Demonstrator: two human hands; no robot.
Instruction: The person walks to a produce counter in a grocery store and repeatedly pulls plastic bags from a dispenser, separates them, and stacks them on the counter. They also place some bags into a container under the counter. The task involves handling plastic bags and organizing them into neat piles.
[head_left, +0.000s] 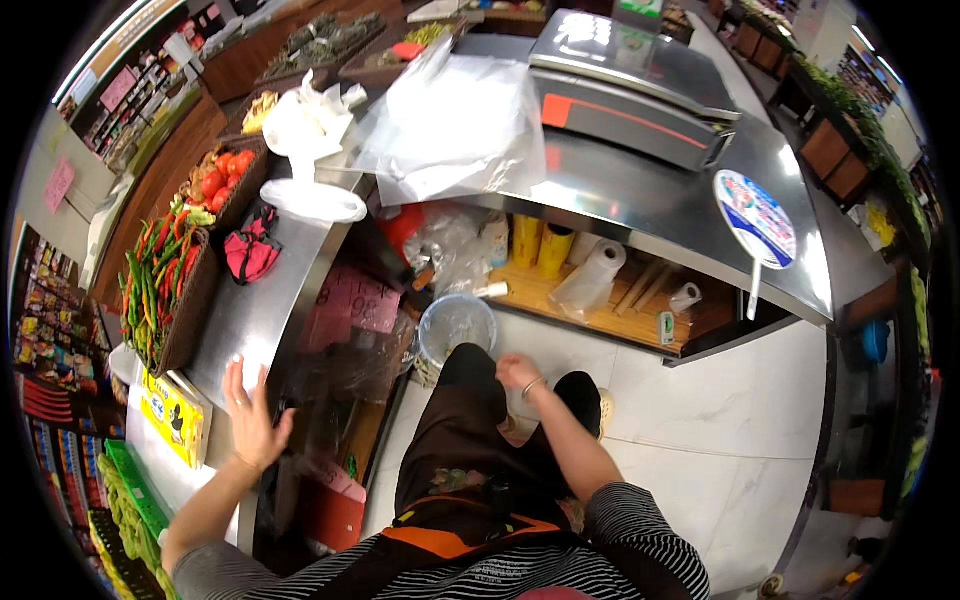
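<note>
My left hand (255, 420) is spread with fingers apart over the edge of the steel counter (247, 307), holding nothing. Near it are a wicker basket (184, 311) heaped with red and green chili peppers (154, 277) and a yellow packet (171, 416). A pink and black fabric bundle (253, 251) lies farther along that counter. My right hand (517, 373) is curled in front of my knees, above the dark apron (450, 450). Its fingertips are turned away, so whether it grips anything is hidden. Beyond my knee stands a translucent bucket (457, 326) on the tiled floor.
A weighing scale (630, 112), clear plastic bags (457, 120) and a hand fan (757, 217) rest on the far counter. Its shelf holds bag rolls (600, 262) and yellow cylinders (555, 251). Tomatoes (215, 182) sit behind the peppers. A red board (337, 517) leans under the left counter.
</note>
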